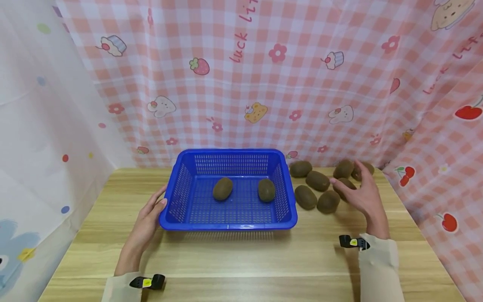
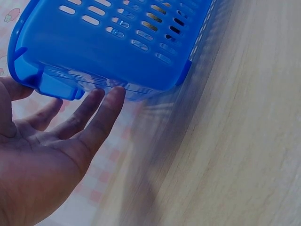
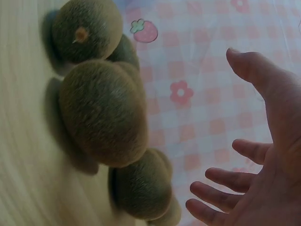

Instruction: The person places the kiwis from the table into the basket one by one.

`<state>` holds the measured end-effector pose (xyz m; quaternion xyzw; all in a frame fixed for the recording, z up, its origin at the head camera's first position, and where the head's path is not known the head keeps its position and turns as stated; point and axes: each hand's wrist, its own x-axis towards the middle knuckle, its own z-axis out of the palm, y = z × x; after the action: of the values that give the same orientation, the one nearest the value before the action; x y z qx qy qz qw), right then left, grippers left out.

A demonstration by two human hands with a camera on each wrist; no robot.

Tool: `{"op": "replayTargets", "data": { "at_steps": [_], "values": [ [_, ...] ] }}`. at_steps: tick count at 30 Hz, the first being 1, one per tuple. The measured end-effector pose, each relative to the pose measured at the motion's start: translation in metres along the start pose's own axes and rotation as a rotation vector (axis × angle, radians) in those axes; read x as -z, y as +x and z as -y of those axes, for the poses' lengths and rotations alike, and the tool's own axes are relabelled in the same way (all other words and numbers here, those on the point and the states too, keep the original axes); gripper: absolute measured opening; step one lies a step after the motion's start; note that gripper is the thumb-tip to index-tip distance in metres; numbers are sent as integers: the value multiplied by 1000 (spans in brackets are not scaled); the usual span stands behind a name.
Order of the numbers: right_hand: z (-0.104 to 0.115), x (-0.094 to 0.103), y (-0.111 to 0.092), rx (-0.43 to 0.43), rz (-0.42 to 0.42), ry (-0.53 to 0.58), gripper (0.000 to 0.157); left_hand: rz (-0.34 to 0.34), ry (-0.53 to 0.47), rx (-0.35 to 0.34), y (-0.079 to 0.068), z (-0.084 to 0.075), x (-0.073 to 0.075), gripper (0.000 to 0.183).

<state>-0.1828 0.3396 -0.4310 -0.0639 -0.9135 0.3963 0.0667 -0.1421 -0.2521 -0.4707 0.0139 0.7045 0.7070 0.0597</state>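
Hands (image 1: 148,219) (image 1: 366,196) at basket (image 1: 228,227) and over kiwis (image 1: 317,181)

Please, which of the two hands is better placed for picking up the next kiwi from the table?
Probably the right hand: it is open, close to the loose kiwis. The left hand is at the blue basket, on the side away from them.

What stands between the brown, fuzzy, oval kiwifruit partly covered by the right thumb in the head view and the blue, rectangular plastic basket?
Between that brown, fuzzy kiwifruit and the blue plastic basket, other brown kiwifruits lie; the basket's raised right wall also stands in the way.
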Motion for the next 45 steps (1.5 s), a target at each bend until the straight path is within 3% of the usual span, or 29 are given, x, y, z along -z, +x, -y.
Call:
{"op": "replayTargets", "data": {
  "at_steps": [12, 24, 34, 45],
  "values": [
    [-24, -5, 2, -126, 52, 48, 112, 0, 8, -1, 0, 2, 1, 59],
    [-47, -9, 5, -211, 62, 5, 102, 9, 0, -7, 1, 1, 1, 59],
    [-56, -14, 1, -150, -19, -22, 77, 7, -1, -5, -1, 1, 1, 59],
    [-52, -14, 1, -149, -59, -36, 69, 9, -1, -10, 0, 1, 1, 59]
  ]
}}
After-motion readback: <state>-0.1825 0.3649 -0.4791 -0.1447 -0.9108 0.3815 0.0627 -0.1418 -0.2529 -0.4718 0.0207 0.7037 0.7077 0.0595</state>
